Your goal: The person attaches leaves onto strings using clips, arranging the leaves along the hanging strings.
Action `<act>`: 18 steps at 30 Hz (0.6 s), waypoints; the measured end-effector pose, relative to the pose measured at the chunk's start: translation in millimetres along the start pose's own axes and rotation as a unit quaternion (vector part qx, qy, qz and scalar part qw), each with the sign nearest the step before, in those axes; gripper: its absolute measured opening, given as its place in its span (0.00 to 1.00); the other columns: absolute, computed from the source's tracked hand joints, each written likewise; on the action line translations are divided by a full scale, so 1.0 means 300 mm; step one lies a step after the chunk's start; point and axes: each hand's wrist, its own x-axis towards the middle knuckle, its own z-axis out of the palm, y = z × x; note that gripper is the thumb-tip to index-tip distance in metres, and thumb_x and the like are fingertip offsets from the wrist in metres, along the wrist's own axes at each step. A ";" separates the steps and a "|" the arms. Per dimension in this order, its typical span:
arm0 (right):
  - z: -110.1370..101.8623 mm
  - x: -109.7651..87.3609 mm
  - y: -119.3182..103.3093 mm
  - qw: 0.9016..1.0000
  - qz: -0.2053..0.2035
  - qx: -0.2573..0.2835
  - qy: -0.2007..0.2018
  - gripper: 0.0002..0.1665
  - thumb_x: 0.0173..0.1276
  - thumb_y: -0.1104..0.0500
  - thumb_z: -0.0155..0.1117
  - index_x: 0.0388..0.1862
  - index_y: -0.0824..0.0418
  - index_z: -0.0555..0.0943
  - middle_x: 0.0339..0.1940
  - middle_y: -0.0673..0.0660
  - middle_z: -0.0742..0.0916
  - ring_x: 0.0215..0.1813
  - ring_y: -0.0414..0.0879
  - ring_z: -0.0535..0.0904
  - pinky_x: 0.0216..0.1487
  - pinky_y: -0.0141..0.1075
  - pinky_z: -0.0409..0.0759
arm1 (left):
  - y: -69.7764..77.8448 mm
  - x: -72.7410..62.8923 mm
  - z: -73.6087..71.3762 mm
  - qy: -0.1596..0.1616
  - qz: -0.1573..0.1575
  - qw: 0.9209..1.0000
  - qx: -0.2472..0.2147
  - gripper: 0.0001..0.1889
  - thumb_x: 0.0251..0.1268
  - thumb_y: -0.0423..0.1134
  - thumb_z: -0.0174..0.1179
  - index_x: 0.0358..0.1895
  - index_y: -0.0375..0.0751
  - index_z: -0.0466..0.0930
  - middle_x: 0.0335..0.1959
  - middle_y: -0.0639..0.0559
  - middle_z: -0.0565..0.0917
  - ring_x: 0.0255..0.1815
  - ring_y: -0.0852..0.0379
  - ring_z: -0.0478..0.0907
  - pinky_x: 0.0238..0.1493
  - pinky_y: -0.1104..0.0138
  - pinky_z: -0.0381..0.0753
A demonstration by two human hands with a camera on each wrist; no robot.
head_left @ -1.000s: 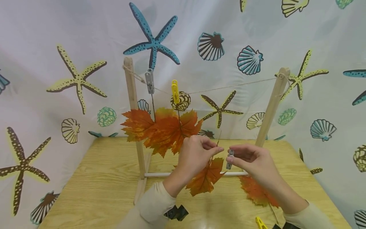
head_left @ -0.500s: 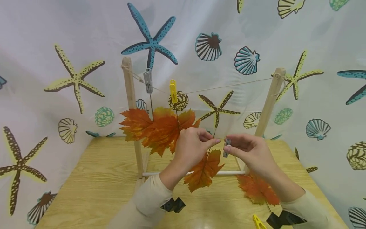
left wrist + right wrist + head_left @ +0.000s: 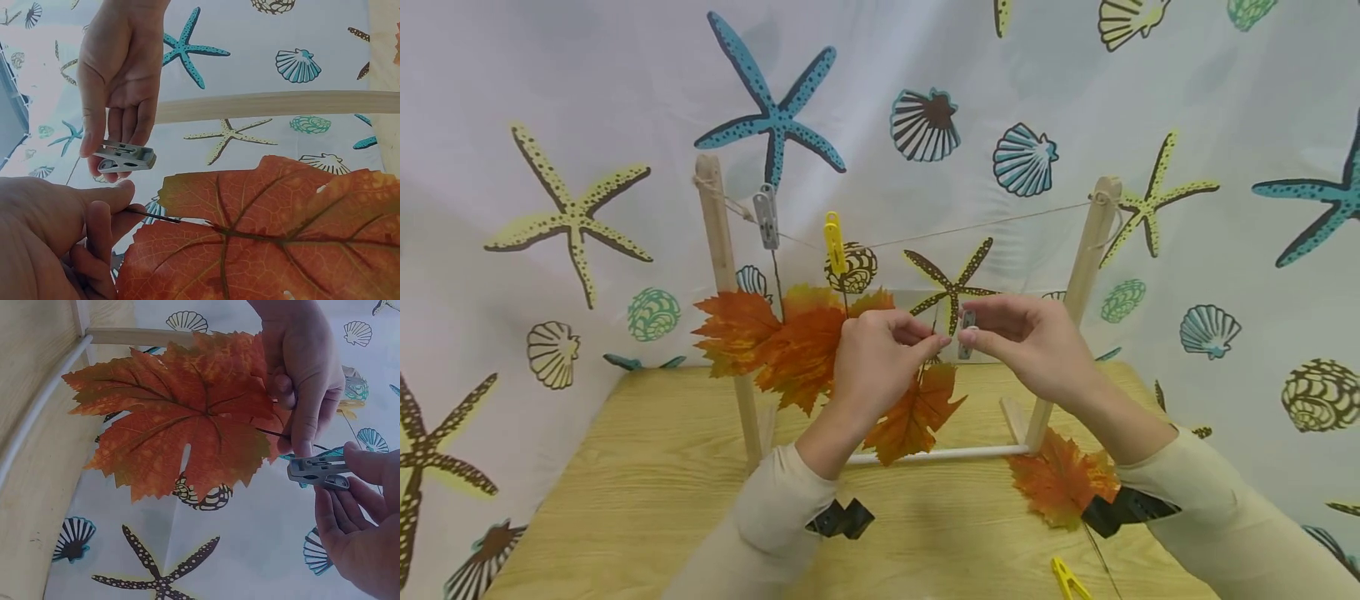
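Note:
My left hand [image 3: 880, 354] pinches the thin dark stem of an orange maple leaf [image 3: 917, 412] between thumb and forefinger; the leaf hangs below the fingers. Close to its right, my right hand [image 3: 1030, 342] holds a grey clothespin [image 3: 967, 335] by its handle end between thumb and fingers. In the right wrist view the grey clothespin [image 3: 315, 470] points toward the left fingertips and the stem. Behind and above, a twine line [image 3: 977, 227] carries a grey clothespin [image 3: 766, 217] and a yellow clothespin [image 3: 835, 243], with orange leaves [image 3: 797, 342] hanging from them by their stems.
Two wooden posts [image 3: 718, 225] hold the twine, joined low by a white rod [image 3: 955, 454]. On the wooden table [image 3: 625, 500], at the right, lie another orange leaf [image 3: 1060, 483] and a yellow clothespin [image 3: 1067, 579]. A curtain printed with shells and starfish [image 3: 775, 117] hangs behind.
Both hands have risen toward the twine, lifting the leaf and the grey clothespin with them. The view has turned slightly to the right.

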 end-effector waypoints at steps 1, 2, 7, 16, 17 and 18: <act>-0.006 0.007 -0.004 1.000 -0.001 -0.005 0.002 0.21 0.68 0.55 0.70 0.58 0.59 0.83 0.53 0.59 0.88 0.52 0.48 0.87 0.54 0.39 0.84 | -0.001 0.006 0.003 0.004 0.001 1.000 0.000 0.09 0.57 0.46 0.74 0.30 0.44 0.91 0.26 0.54 0.90 0.28 0.59 0.86 0.30 0.66 0.82; -0.012 0.015 -0.009 1.000 -0.002 -0.010 0.005 0.21 0.68 0.55 0.70 0.58 0.59 0.83 0.53 0.59 0.89 0.53 0.48 0.87 0.54 0.41 0.84 | -0.001 0.011 0.006 0.006 0.001 1.000 -0.002 0.09 0.57 0.45 0.74 0.30 0.44 0.91 0.25 0.54 0.90 0.28 0.59 0.86 0.30 0.66 0.82; -0.010 0.051 -0.037 1.000 -0.008 -0.010 0.014 0.20 0.67 0.56 0.71 0.56 0.58 0.83 0.51 0.56 0.89 0.52 0.47 0.87 0.54 0.41 0.84 | -0.009 0.019 0.004 0.011 -0.006 1.000 -0.004 0.09 0.56 0.46 0.74 0.30 0.44 0.91 0.26 0.54 0.90 0.28 0.59 0.86 0.31 0.65 0.83; -0.025 0.105 -0.069 1.000 -0.016 -0.013 0.022 0.19 0.69 0.57 0.69 0.57 0.59 0.83 0.50 0.56 0.89 0.50 0.46 0.87 0.52 0.35 0.84 | -0.003 0.028 -0.005 0.023 -0.004 1.000 0.000 0.11 0.56 0.47 0.74 0.32 0.44 0.91 0.27 0.53 0.90 0.29 0.59 0.85 0.32 0.66 0.83; -0.027 0.108 -0.073 0.999 -0.019 -0.013 0.024 0.19 0.69 0.57 0.69 0.56 0.60 0.83 0.50 0.56 0.89 0.50 0.46 0.87 0.52 0.35 0.84 | -0.001 0.030 -0.007 0.024 0.000 1.000 0.003 0.11 0.56 0.47 0.74 0.32 0.44 0.91 0.27 0.53 0.90 0.29 0.59 0.85 0.32 0.66 0.83; -0.029 0.111 -0.077 0.999 -0.023 -0.014 0.026 0.18 0.68 0.57 0.69 0.56 0.60 0.83 0.50 0.56 0.89 0.50 0.46 0.87 0.51 0.34 0.84 | 0.002 0.031 -0.010 0.026 0.004 1.000 0.006 0.11 0.56 0.48 0.74 0.31 0.44 0.91 0.27 0.53 0.90 0.30 0.58 0.85 0.33 0.65 0.83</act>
